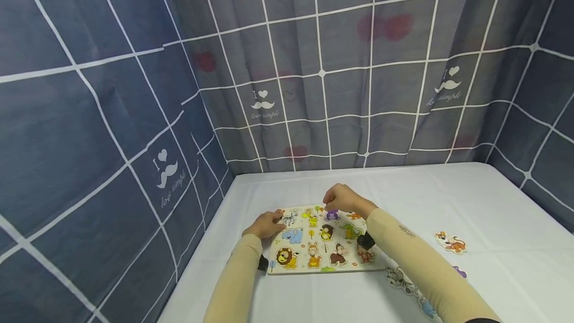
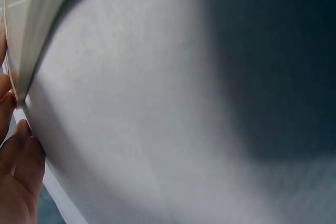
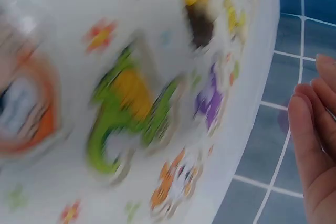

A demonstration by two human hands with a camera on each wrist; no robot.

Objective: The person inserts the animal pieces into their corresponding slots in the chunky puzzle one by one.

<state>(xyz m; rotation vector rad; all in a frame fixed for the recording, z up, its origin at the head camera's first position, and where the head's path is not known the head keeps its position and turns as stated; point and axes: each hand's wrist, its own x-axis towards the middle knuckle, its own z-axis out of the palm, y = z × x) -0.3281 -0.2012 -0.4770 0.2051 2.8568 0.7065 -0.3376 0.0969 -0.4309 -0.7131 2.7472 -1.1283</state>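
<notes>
A white animal puzzle board point(image 1: 302, 271) lies on the table, showing a lion point(image 1: 286, 258), a blue elephant point(image 1: 293, 236), a green crocodile point(image 1: 351, 231) and other animals. My left hand point(image 1: 263, 225) holds the board's far left corner, its thumb on the top face. In the left wrist view, fingers point(image 2: 23, 163) bend at the board's edge. Above the far edge, near the purple animal point(image 1: 332, 215), hovers my right hand point(image 1: 344, 198). Nothing shows between its fingers in the right wrist view, where the hand point(image 3: 317, 145) is apart from the board.
Right of the board lie loose pieces: a tiger point(image 1: 450, 242), a zebra point(image 1: 399, 279), a blue piece point(image 1: 427, 308) and a purple piece point(image 1: 460, 271), partly behind my right sleeve point(image 1: 421, 258). A dark checked curtain point(image 1: 296, 138) stands behind the white table point(image 1: 515, 223).
</notes>
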